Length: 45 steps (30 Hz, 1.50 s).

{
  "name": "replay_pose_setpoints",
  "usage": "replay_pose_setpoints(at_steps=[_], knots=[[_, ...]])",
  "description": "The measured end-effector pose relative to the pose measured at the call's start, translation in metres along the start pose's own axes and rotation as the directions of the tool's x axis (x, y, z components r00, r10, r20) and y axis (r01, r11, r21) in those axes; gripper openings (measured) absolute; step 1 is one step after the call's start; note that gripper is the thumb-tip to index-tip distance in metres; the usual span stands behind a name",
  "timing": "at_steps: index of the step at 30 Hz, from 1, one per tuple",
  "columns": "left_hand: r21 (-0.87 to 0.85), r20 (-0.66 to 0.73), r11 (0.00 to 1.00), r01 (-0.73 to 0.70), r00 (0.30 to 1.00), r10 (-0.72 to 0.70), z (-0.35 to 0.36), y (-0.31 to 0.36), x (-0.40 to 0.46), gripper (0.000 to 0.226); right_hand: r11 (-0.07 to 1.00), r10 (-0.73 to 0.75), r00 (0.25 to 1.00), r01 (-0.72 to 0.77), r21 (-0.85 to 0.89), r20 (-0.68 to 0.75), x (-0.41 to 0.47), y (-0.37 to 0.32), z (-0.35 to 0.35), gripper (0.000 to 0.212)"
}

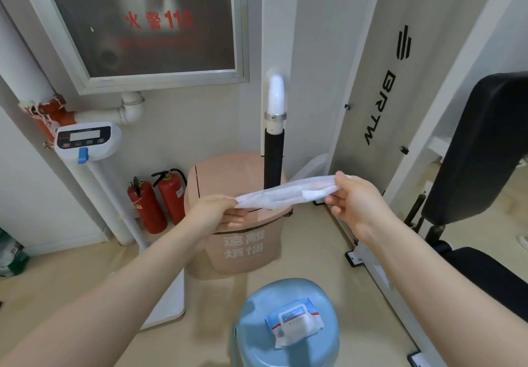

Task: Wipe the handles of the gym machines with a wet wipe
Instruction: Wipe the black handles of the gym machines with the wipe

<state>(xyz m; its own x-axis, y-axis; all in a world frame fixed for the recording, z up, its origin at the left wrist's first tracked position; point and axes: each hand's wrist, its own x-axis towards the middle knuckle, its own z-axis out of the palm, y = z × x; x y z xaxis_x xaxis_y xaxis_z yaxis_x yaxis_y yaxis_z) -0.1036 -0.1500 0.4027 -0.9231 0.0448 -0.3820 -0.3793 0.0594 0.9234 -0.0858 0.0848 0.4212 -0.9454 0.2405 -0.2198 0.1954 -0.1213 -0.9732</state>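
The wet wipe (288, 194) is stretched out in the air between two hands. The left hand (215, 214) pinches its left end with curled fingers. The right hand (353, 199) pinches its right end, a bit higher up, so the wipe slants up to the right. The wipe is white, thin and soft, with wrinkles, and it is pulled into a long strip.

Just behind the wipe stands the handle (273, 161) of a gym machine. It is a straight, upright bar with a black grip that looks soft, a shiny metal ring above it, and a smooth white rounded top. The wipe crosses in front of the low end of the black grip.

Both arms are bare and reach forward from the bottom corners of the view, with the hands well apart.

A pink plastic bin (243, 246) stands on the floor behind the hands. Nearer, a pack of wipes (295, 322) lies on top of a round blue water jug (254, 335). Two red fire extinguishers (157, 204) stand by the wall on the left.
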Motion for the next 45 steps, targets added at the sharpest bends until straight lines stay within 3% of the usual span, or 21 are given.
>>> replay_pose_setpoints(at_steps=[3, 5, 7, 10, 12, 14, 17, 19, 21, 22, 24, 26, 28, 32, 34, 37, 42, 45], knots=[[0.070, 0.041, 0.981, 0.182, 0.982, -0.185, -0.007, -0.008, 0.019, 0.020, 0.999, 0.022, 0.996, -0.024, -0.021, -0.082, 0.010, 0.005, -0.002, 0.021], [0.194, 0.042, 0.965, 0.178, 0.981, -0.189, -0.002, -0.007, 0.027, 0.027, 0.999, 0.032, 0.990, -0.032, 0.005, -0.137, 0.015, 0.003, 0.000, 0.021], [0.286, 0.000, 0.958, 0.025, 1.000, -0.026, 0.005, 0.003, 0.032, 0.037, 0.999, 0.009, 0.984, -0.016, -0.033, -0.180, 0.021, -0.003, -0.002, 0.019], [0.238, -0.070, 0.937, -0.256, 0.958, 0.279, 0.016, 0.036, 0.024, 0.036, 0.991, -0.113, 0.980, 0.099, -0.089, -0.162, 0.033, -0.016, 0.001, 0.021], [0.192, -0.070, 0.895, -0.403, 0.904, 0.422, 0.023, 0.059, 0.016, 0.030, 0.981, -0.178, 0.981, 0.170, -0.093, -0.080, 0.039, -0.026, 0.013, 0.030], [0.188, -0.018, 0.839, -0.511, 0.852, 0.523, 0.032, 0.076, 0.008, 0.027, 0.968, -0.229, 0.968, 0.238, -0.080, 0.108, 0.040, -0.030, 0.029, 0.035], [0.260, 0.007, 0.769, -0.584, 0.798, 0.603, 0.044, 0.087, 0.003, 0.029, 0.969, -0.237, 0.865, 0.246, 0.037, 0.443, 0.035, -0.030, 0.046, 0.048], [0.302, -0.034, 0.751, -0.587, 0.780, 0.624, 0.048, 0.089, 0.003, 0.029, 0.976, -0.213, 0.849, 0.157, 0.153, 0.483, 0.041, -0.035, 0.043, 0.048], [0.308, -0.056, 0.753, -0.581, 0.779, 0.624, 0.050, 0.089, 0.002, 0.027, 0.976, -0.204, 0.861, 0.140, 0.168, 0.466, 0.053, -0.042, 0.039, 0.022], [0.312, -0.060, 0.754, -0.579, 0.780, 0.623, 0.051, 0.089, 0.001, 0.027, 0.972, -0.234, 0.836, 0.200, 0.121, 0.496, 0.057, -0.046, 0.038, 0.016], [0.316, -0.067, 0.756, -0.573, 0.782, 0.620, 0.054, 0.089, 0.001, 0.028, 0.928, -0.291, 0.742, 0.372, -0.010, 0.604, 0.064, -0.046, 0.043, 0.026], [0.318, -0.084, 0.761, -0.566, 0.783, 0.617, 0.057, 0.089, 0.001, 0.029, 0.897, -0.284, 0.709, 0.434, -0.083, 0.645, 0.066, -0.035, 0.050, 0.021], [0.329, -0.103, 0.762, -0.558, 0.781, 0.616, 0.058, 0.087, 0.001, 0.029, 0.889, -0.250, 0.732, 0.433, -0.150, 0.633, 0.070, -0.016, 0.054, 0.014], [0.342, -0.145, 0.770, -0.539, 0.779, 0.610, 0.056, 0.086, -0.001, 0.032, 0.772, -0.093, 0.738, 0.478, -0.420, 0.669, 0.072, 0.019, 0.055, 0.010], [0.352, -0.176, 0.775, -0.525, 0.776, 0.606, 0.055, 0.085, -0.002, 0.032, 0.792, -0.154, 0.745, 0.486, -0.370, 0.649, 0.071, 0.006, 0.060, 0.013], [0.370, -0.211, 0.775, -0.512, 0.766, 0.607, 0.058, 0.085, -0.002, 0.032, 0.813, -0.372, 0.733, 0.553, -0.181, 0.570, 0.070, -0.018, 0.070, 0.015], [0.402, -0.255, 0.786, -0.471, 0.766, 0.590, 0.060, 0.085, -0.004, 0.032, 0.682, -0.306, 0.789, 0.572, -0.456, 0.533, 0.065, 0.025, 0.070, 0.016], [0.402, -0.284, 0.785, -0.472, 0.750, 0.597, 0.065, 0.084, -0.006, 0.032, 0.701, -0.340, 0.788, 0.576, -0.421, 0.513, 0.067, 0.004, 0.073, 0.021]])
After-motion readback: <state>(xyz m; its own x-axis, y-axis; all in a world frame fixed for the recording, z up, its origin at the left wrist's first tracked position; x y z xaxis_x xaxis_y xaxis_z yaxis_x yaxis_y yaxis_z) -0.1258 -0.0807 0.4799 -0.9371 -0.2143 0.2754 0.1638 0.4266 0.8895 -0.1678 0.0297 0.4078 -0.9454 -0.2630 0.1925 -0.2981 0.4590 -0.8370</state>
